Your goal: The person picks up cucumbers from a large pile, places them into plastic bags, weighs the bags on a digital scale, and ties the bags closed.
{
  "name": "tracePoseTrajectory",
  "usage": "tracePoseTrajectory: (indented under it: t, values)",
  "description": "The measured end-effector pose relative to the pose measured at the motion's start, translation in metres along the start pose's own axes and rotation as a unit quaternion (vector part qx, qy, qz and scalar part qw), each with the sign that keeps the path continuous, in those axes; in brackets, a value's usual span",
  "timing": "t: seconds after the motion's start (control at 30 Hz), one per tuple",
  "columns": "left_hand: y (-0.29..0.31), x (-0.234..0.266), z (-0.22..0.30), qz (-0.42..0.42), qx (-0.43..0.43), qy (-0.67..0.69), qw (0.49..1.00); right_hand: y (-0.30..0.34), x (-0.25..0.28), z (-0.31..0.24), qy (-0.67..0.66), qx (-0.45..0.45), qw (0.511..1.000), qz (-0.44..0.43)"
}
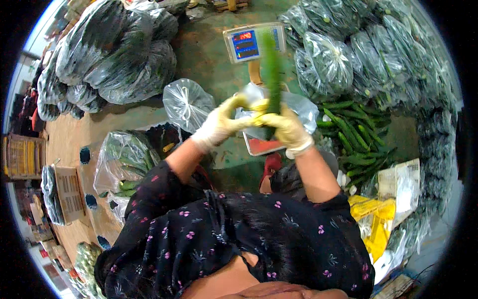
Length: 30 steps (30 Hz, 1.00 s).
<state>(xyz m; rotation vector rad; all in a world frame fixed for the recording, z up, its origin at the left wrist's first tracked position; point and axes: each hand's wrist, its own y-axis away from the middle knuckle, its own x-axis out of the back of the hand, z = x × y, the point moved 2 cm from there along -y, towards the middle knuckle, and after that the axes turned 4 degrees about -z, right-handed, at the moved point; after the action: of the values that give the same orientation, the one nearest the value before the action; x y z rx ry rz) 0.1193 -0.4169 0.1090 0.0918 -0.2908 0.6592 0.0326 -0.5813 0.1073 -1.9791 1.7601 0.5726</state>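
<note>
A long green cucumber [272,79] stands nearly upright in front of me, its top blurred by motion. My right hand [289,127], in a pale yellow glove, is closed round its lower part. My left hand [224,122], gloved the same way, curls toward the cucumber from the left, thumb and fingers bent together. A small yellow patch shows at its fingertips; I cannot make out what it is. Below both hands is a scale with a lit display [255,42] and a red platform [263,145]. A clear plastic bag [301,110] lies over the platform.
Loose cucumbers [354,130] are heaped right of the scale. Large filled plastic bags [117,55] are piled at far left, and more bags [326,62] at far right. A knotted bag [188,105] and an open bag of cucumbers [127,162] sit left. A yellow bag [376,222] lies near right.
</note>
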Motion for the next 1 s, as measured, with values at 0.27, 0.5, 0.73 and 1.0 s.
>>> tracePoseTrajectory:
  t: [0.27,0.5,0.73,1.0]
  values:
    - [-0.065,-0.058,-0.086,-0.034,0.139,-0.463,0.875,0.015,0.092,-0.013,-0.015,0.125,0.989,0.078]
    - [-0.054,-0.042,-0.117,-0.024,0.179,0.022,0.983,0.005,0.106,-0.002,-0.005,0.090,0.994,0.069]
    - [-0.050,-0.062,-0.088,-0.087,0.091,-0.396,0.910,-0.014,0.130,0.018,0.021,0.030,0.997,0.063]
    - [-0.040,-0.032,-0.102,-0.072,0.092,-0.065,0.991,-0.019,0.123,0.030,0.066,0.025,0.997,0.024]
